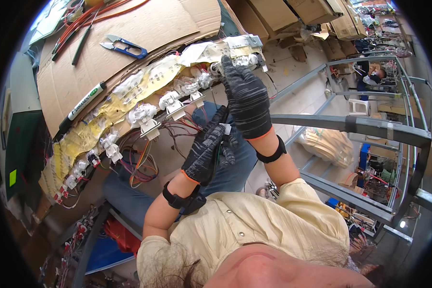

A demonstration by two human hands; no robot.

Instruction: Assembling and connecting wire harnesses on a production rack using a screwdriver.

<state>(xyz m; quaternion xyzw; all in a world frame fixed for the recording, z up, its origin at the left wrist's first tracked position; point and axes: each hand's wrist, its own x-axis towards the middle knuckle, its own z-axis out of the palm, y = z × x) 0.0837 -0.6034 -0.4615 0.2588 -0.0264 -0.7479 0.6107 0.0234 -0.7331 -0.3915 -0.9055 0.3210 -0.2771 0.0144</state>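
Seated at a cardboard-topped bench, a worker in dark gloves brings both hands to the near edge of a long row of white holders (141, 117), from which coloured wires (154, 165) hang above the lap. The left hand (209, 151) is curled below the row, its fingers closed about a small white piece (226, 128); the right hand (247, 98) is raised toward the row's far right end, fingers reaching up to it, though whether they grip anything cannot be told from this angle. The step in hand appears to be wiring work at that end of the row, and the next move would seem to call for the white piece to be kept steady while the right fingers find their exact spot among the crowded fittings. Along the row runs a yellow strip (129, 89) bearing printed labels. Behind it, on the cardboard (168, 29), lie blue-handled snips (122, 47) and, at the strip's edge, a capped marker (84, 108). To the right, a grey metal frame (355, 126) stands over the pale floor near a plastic-wrapped bundle (327, 146); boxes (269, 14) are piled beyond the bench, and a co-worker (371, 79) is visible farther off, near a white stool (359, 107).
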